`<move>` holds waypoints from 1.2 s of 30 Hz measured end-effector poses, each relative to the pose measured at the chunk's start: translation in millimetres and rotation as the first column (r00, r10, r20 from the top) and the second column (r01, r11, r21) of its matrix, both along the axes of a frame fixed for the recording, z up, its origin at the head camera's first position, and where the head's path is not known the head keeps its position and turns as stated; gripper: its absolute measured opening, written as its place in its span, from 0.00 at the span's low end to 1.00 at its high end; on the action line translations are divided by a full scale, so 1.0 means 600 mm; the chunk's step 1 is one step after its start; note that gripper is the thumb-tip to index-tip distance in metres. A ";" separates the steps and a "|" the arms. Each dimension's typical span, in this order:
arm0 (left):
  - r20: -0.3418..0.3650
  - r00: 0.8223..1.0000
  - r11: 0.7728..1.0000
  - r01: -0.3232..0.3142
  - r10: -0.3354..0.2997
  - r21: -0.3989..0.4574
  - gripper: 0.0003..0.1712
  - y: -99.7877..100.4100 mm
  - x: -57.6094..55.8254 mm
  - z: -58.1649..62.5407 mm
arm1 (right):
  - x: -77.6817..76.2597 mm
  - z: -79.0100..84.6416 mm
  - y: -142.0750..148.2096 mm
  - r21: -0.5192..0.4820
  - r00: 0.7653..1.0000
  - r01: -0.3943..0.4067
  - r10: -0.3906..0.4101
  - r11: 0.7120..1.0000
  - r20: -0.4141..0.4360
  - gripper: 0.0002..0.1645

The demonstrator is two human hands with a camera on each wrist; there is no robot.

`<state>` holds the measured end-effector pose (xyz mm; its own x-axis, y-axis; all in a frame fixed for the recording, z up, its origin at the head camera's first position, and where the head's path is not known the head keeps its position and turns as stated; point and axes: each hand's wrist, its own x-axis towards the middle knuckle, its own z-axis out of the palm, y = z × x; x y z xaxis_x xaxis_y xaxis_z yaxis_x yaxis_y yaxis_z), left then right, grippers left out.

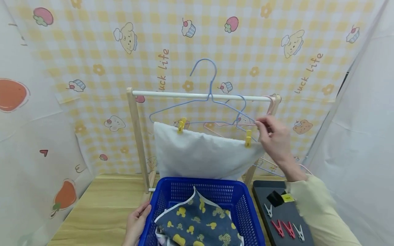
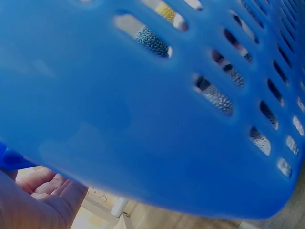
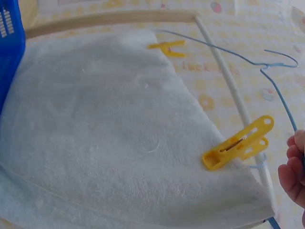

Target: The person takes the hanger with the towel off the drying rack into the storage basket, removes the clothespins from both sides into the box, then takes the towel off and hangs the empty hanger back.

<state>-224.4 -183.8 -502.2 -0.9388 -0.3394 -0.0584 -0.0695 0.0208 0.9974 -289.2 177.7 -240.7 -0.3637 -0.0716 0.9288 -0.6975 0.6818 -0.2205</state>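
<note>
My right hand pinches the right end of a blue wire hanger, whose hook points up above the white rail. A white towel hangs from the hanger's lower bar. Two yellow clothespins grip the towel's top edge; the clothespin nearer my right hand shows large in the right wrist view. My left hand is against the left side of a blue plastic basket, its fingers loosely bent beside the wall in the left wrist view. Inside the basket lies a dark grey cloth with yellow patterns.
A wooden rack with a white rail stands behind the basket. Another blue hanger and a pink hanger hang at its right. A dark tray holds pink and white clothespins. A patterned curtain closes the back.
</note>
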 end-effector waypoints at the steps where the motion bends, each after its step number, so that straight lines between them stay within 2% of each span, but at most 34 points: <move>1: 0.001 1.000 1.000 0.000 0.000 0.000 0.21 0.001 0.000 0.000 | 0.006 0.005 0.011 -0.004 1.000 0.013 -0.013 1.000 -0.007 0.02; 6: 0.004 1.000 1.000 0.006 -0.006 -0.010 0.22 0.000 -0.001 0.001 | 0.032 0.031 0.054 -0.047 0.997 0.062 -0.064 0.997 -0.045 0.03; 11: 0.016 1.000 1.000 0.013 -0.013 -0.018 0.22 -0.003 -0.001 0.001 | 0.048 0.053 0.072 -0.118 0.994 0.069 -0.079 0.991 -0.074 0.04; 16: 0.024 1.000 1.000 0.015 -0.015 -0.020 0.22 -0.001 0.000 0.001 | 0.065 0.072 0.076 -0.191 0.995 0.041 -0.059 0.981 -0.086 0.06; 20: 0.018 1.000 0.999 0.022 -0.021 -0.037 0.22 -0.001 0.001 0.001 | 0.073 0.072 0.076 -0.197 0.997 0.013 -0.029 0.980 -0.075 0.05; 24: 0.014 1.000 0.997 0.017 -0.016 -0.071 0.23 -0.001 0.003 0.000 | 0.075 0.043 0.070 -0.142 0.998 -0.001 -0.008 0.990 -0.064 0.03; 30: 0.020 1.000 0.997 0.015 -0.014 -0.070 0.24 0.001 0.003 0.002 | 0.073 -0.035 0.062 -0.059 0.998 -0.033 0.030 0.998 -0.050 0.06; 33: 0.013 1.000 0.994 0.014 -0.012 -0.107 0.22 0.001 0.003 0.003 | 0.069 -0.076 0.062 -0.005 0.994 -0.096 0.095 0.995 -0.051 0.07; 36: 0.025 1.000 0.987 0.005 -0.001 -0.162 0.13 -0.001 0.006 0.005 | 0.068 -0.112 0.061 0.036 0.983 -0.182 0.183 0.983 -0.017 0.09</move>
